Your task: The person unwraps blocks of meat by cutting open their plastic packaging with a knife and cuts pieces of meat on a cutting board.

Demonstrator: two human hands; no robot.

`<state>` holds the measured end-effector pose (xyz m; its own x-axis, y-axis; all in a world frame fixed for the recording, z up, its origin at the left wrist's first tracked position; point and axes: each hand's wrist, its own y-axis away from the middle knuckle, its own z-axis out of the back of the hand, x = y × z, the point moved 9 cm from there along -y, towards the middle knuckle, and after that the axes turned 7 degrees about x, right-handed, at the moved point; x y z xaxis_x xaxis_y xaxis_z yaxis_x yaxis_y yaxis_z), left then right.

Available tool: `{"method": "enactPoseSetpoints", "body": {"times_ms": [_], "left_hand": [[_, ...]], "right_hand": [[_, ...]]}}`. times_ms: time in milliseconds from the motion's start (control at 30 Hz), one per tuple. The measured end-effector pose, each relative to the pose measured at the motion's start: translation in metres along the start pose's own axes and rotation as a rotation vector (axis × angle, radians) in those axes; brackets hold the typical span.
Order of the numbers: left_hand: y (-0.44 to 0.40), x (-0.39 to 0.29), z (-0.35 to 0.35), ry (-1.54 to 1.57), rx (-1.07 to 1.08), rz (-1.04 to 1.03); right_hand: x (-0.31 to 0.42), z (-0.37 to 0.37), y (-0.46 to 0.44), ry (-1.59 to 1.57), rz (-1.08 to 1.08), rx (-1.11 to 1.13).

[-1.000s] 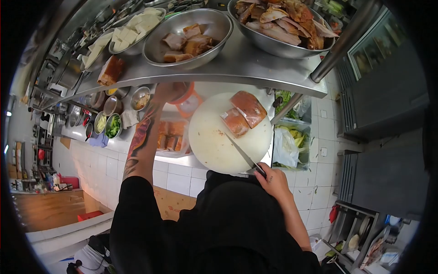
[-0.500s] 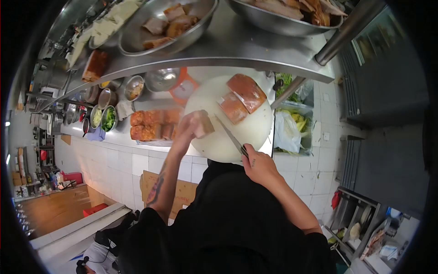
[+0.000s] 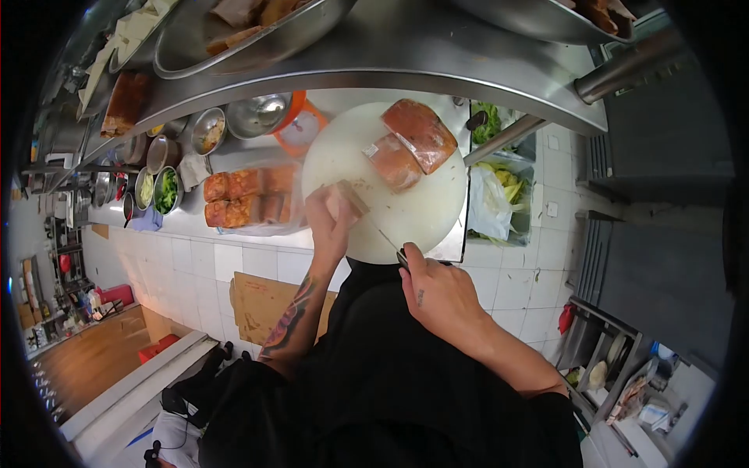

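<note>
My left hand (image 3: 328, 222) is closed around a block of meat (image 3: 349, 199) at the left side of a round white cutting board (image 3: 425, 222). In my right hand (image 3: 443, 295) is the black handle of a knife (image 3: 382, 232). Its blade points up and left, with the tip close to the block; whether it touches the meat I cannot tell. Two larger brown-skinned slabs lie side by side on the far part of the board, a bigger slab (image 3: 421, 131) and a smaller one (image 3: 395, 164). Both look shiny, as if wrapped in clear film.
Left of the board, several browned meat blocks (image 3: 234, 196) sit on clear plastic. Behind them stand metal bowls, one with chopped greens (image 3: 166, 191), and an orange-rimmed container (image 3: 300, 129). A steel shelf (image 3: 437, 70) overhangs the counter. Bins of vegetables (image 3: 507, 199) stand on the right.
The knife has come down and left, its blade now nearer the meat block and seen more edge-on. My left hand still grips the block. The view has shifted slightly.
</note>
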<state>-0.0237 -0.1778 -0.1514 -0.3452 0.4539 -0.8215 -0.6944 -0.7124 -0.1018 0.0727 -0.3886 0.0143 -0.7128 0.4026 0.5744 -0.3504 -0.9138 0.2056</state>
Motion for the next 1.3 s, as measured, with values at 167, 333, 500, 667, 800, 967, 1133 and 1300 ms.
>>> {"method": "enactPoseSetpoints", "body": {"times_ms": [167, 333, 500, 667, 800, 967, 1133, 1300], "left_hand": [[0.002, 0.007, -0.004, 0.027, 0.008, 0.005], [0.001, -0.002, -0.002, 0.038, 0.013, 0.043], [0.002, -0.001, 0.0, 0.092, -0.071, 0.003], [0.003, -0.005, -0.001, 0.124, -0.071, 0.041], [0.002, 0.001, -0.004, 0.124, -0.051, 0.068], [0.004, -0.001, -0.003, 0.125, -0.079, 0.091], [0.004, 0.003, -0.003, 0.098, -0.087, 0.076], [0.017, -0.027, 0.0, 0.123, -0.032, -0.214]], "right_hand": [[0.012, 0.001, -0.002, 0.014, -0.079, 0.104], [0.025, -0.001, -0.026, -0.002, -0.157, 0.286], [0.03, -0.024, -0.072, -0.003, -0.157, 0.189], [0.025, -0.011, -0.051, 0.039, -0.201, 0.289], [0.012, -0.029, -0.041, 0.011, -0.239, 0.387], [-0.004, -0.06, -0.087, -0.034, -0.192, 0.161], [-0.01, -0.065, -0.05, 0.043, -0.331, 0.434], [-0.047, -0.087, -0.09, -0.026, -0.231, 0.207]]}}
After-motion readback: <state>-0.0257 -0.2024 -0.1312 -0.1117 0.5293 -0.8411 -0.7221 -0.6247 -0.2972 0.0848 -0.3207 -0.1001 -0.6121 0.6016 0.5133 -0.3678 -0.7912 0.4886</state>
